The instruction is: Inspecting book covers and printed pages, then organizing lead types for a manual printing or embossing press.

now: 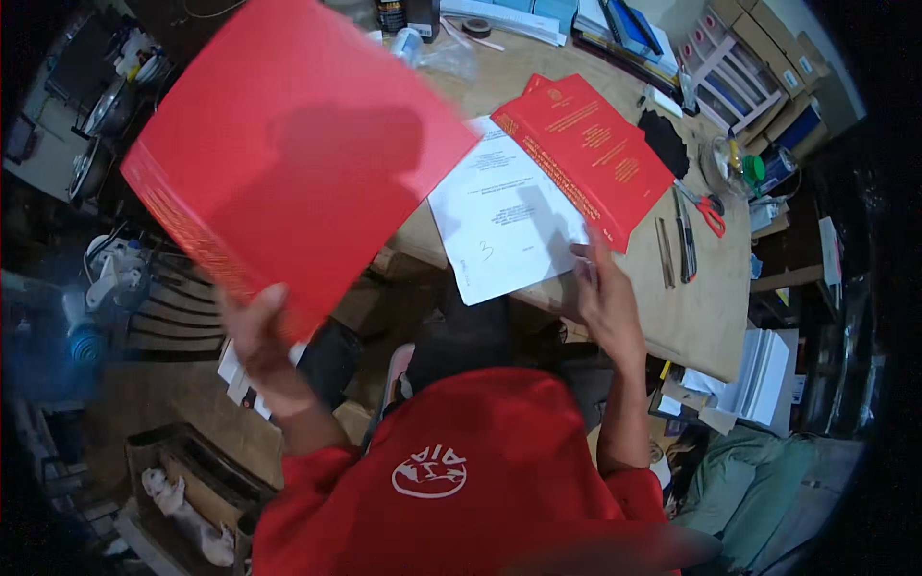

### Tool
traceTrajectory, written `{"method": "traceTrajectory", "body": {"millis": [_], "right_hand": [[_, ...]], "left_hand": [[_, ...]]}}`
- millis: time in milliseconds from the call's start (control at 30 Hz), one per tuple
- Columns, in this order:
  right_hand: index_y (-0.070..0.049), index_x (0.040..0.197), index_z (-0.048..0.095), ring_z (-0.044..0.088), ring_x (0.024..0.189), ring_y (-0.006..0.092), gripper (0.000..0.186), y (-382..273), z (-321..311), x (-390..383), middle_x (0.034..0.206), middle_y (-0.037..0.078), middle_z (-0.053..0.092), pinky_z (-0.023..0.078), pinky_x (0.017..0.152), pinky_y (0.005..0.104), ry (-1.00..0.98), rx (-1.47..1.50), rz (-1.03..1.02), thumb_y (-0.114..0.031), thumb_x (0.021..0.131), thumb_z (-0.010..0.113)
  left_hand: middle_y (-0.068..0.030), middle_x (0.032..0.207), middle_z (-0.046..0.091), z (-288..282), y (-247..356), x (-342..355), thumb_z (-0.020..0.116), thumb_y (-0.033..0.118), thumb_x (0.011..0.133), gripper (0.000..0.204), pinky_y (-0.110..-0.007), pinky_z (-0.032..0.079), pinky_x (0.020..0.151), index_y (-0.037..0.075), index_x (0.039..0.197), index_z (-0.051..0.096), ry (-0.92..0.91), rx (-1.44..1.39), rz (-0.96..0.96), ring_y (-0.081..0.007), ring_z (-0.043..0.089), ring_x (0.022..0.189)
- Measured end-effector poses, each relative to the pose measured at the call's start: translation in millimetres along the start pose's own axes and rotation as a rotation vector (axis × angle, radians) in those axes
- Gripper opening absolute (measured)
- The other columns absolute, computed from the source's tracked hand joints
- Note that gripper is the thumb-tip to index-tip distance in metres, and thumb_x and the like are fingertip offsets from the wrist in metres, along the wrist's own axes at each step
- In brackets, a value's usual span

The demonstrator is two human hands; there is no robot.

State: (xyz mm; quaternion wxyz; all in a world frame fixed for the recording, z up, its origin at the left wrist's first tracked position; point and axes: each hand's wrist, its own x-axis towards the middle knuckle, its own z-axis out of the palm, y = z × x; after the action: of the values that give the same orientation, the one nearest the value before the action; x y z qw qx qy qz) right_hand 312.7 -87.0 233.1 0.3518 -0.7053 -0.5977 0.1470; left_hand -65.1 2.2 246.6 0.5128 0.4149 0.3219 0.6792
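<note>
My left hand [257,331] grips the lower edge of a large red hardcover [288,144], raised and tilted at the left, with gold lettering along its spine; it is slightly blurred. A printed white paper stack [509,206] lies at the table's near edge, one corner jutting past it. At its right edge is my right hand [613,302], thumb and fingers closed on the paper. Beyond that hand, red hardbound books [600,144] with gold print lie overlapping. To their right are a black cutter [686,240], a metal strip [665,252] and red-handled scissors [711,209].
The wooden table [706,317] ends just in front of me. Along its back stand bottles, a black tape roll [476,28] and papers. A jar with a green lid [752,170] stands at the right. A dark chair [178,312] is at the left; a cat [187,514] lies below it.
</note>
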Motion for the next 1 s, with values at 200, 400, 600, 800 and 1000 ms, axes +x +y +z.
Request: {"method": "traceTrajectory", "body": {"millis": [200, 400, 600, 800, 1000], "right_hand": [[0.002, 0.138, 0.056, 0.061, 0.084, 0.0116, 0.050, -9, -20, -9, 0.101, 0.006, 0.070, 0.048, 0.073, 0.0281, 0.085, 0.679, 0.287, -0.034, 0.104, 0.061], [0.000, 0.131, 0.057, 0.069, 0.106, 0.0209, 0.049, 8, -21, 1, 0.120, 0.012, 0.068, 0.055, 0.097, 0.0378, 0.313, 1.164, 0.326, -0.018, 0.091, 0.078], [0.000, 0.128, 0.058, 0.068, 0.104, 0.0189, 0.046, 38, -41, -10, 0.117, 0.010, 0.069, 0.056, 0.094, 0.0363, 0.359, 1.179, 0.330, -0.019, 0.092, 0.078], [0.000, 0.127, 0.059, 0.068, 0.103, 0.0183, 0.043, 43, -42, -11, 0.115, 0.010, 0.069, 0.057, 0.092, 0.0357, 0.372, 1.152, 0.295, -0.020, 0.092, 0.077], [-0.001, 0.127, 0.060, 0.069, 0.101, 0.0180, 0.042, 41, -44, -11, 0.115, 0.011, 0.069, 0.057, 0.091, 0.0356, 0.380, 1.116, 0.312, -0.020, 0.093, 0.076]], "left_hand": [[-0.0070, 0.123, 0.065, 130, -102, -27, 0.067, -0.002, 0.095, 0.038, -0.037, 0.052, 0.099, 0.003, 0.131, 0.057, -0.453, -0.577, -0.439, -0.0183, 0.063, 0.115], [-0.0067, 0.126, 0.065, 204, -139, -66, 0.068, 0.008, 0.099, 0.036, -0.036, 0.051, 0.101, 0.005, 0.133, 0.059, -0.594, -0.537, -0.728, -0.0171, 0.063, 0.118], [-0.0117, 0.121, 0.067, 184, -139, -38, 0.063, 0.008, 0.101, 0.030, -0.045, 0.060, 0.097, 0.006, 0.131, 0.058, -0.523, -0.473, -0.629, -0.0232, 0.069, 0.111], [-0.0127, 0.125, 0.065, 184, -139, -38, 0.059, 0.006, 0.102, 0.034, -0.046, 0.059, 0.098, 0.004, 0.135, 0.052, -0.537, -0.430, -0.619, -0.0246, 0.068, 0.114], [-0.0122, 0.124, 0.066, 187, -143, -37, 0.060, 0.007, 0.102, 0.034, -0.046, 0.061, 0.096, 0.005, 0.135, 0.052, -0.539, -0.442, -0.647, -0.0244, 0.069, 0.112]]}}
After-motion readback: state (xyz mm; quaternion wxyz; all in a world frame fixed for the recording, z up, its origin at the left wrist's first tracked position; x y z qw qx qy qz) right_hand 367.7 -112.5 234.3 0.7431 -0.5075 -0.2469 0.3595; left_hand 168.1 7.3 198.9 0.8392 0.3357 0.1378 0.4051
